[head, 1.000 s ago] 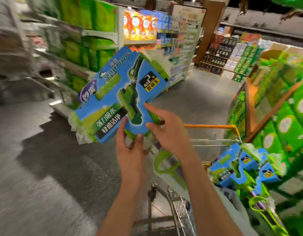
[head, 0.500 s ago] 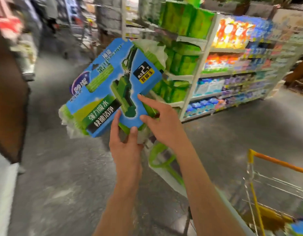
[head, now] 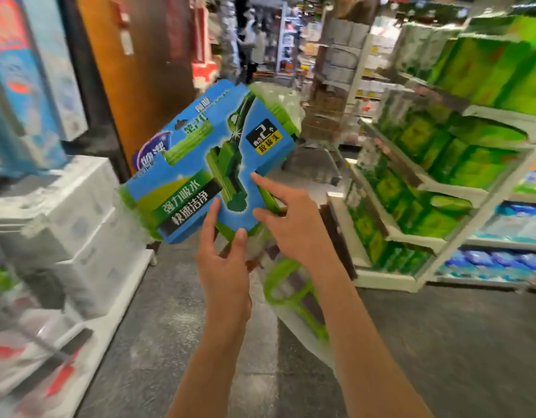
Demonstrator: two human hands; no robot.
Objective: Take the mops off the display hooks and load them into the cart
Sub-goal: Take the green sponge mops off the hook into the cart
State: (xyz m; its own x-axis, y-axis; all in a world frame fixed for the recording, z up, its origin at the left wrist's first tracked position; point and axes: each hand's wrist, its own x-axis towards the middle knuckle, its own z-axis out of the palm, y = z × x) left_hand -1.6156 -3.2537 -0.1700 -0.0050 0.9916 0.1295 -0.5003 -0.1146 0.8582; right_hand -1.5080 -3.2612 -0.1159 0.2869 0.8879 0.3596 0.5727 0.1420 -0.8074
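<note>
A mop in a blue and green card sleeve [head: 200,164] is held up, tilted, in front of me at the middle of the view. My left hand [head: 224,260] grips the sleeve's lower edge, thumb and forefinger on its front. My right hand [head: 294,224] holds the sleeve's lower right corner, forefinger stretched across the card. The mop's green handle in a clear bag [head: 294,300] hangs down behind my right forearm. The cart is out of view.
Green packs fill the white shelves [head: 459,164] on the right. Stacked white boxes [head: 80,218] stand on a low platform at the left, beside an orange-brown pillar [head: 134,73]. A wire cart [head: 324,146] and people stand far down the grey aisle.
The view has swung left: the orange-handled cart with loaded mops has left the frame and the left-hand boxes and pillar have come in. Both hands keep the same hold on the mop.
</note>
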